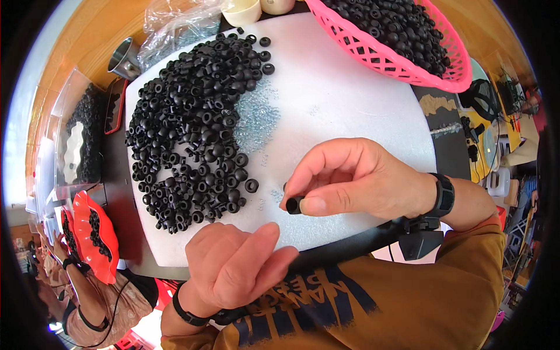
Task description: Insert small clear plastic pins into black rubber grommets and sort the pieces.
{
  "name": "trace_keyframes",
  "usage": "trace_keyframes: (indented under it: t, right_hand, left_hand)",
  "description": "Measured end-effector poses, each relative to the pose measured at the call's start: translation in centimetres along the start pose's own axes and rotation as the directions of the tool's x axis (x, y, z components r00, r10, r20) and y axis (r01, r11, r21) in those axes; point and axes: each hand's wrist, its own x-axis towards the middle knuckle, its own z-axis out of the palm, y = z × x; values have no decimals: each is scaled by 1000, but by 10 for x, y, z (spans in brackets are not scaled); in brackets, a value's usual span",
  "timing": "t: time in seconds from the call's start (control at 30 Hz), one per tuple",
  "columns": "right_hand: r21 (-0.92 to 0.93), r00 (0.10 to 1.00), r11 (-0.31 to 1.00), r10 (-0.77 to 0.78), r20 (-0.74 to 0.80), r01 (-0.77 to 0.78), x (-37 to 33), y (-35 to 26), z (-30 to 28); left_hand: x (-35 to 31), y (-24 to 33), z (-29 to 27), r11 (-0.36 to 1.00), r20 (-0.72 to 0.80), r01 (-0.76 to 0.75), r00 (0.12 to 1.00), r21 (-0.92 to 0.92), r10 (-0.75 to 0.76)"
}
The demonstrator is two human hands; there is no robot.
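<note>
My right hand (356,181) pinches a small hollow black plastic piece (294,205) between thumb and fingertips, its round opening facing me. Lower and to the left is my left hand (233,265), fingers curled, with the index finger and thumb reaching toward the right hand. What those fingers hold, if anything, is hidden. A large heap of black plastic pieces (195,111), some ball-shaped and some ring-like, covers the left of the white foam sheet (350,105). Beside it lies a pile of tiny shiny coils, probably springs (256,119), with a few scattered nearer my hands.
A pink basket (373,61) full of black pieces stands at the far right. Along the left are a metal cup (124,58), a phone (115,105), a clear tub (79,140) and a red dish (96,236). Another person (111,309) sits at the lower left.
</note>
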Motion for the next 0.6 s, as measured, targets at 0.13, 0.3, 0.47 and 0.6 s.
trace_keyframes:
  t: [0.13,0.3,0.47,0.6]
  right_hand:
    - [113,999,993,37,10,-38,-1,2,8]
    - [189,995,977,104,5,-103,-9,16,18]
    - [301,991,949,52,126,-88,-17,35,18]
    - [276,967,951,70,246,-139,-26,41,10]
  left_hand:
    - [7,1,0,999,-46,-7,999,-47,5]
    - [5,-3,8,990,-54,-137,989,18,138]
    - [0,2,4,982,46,-186,982,20,185]
    - [1,14,3,982,207,-184,960,-38,188]
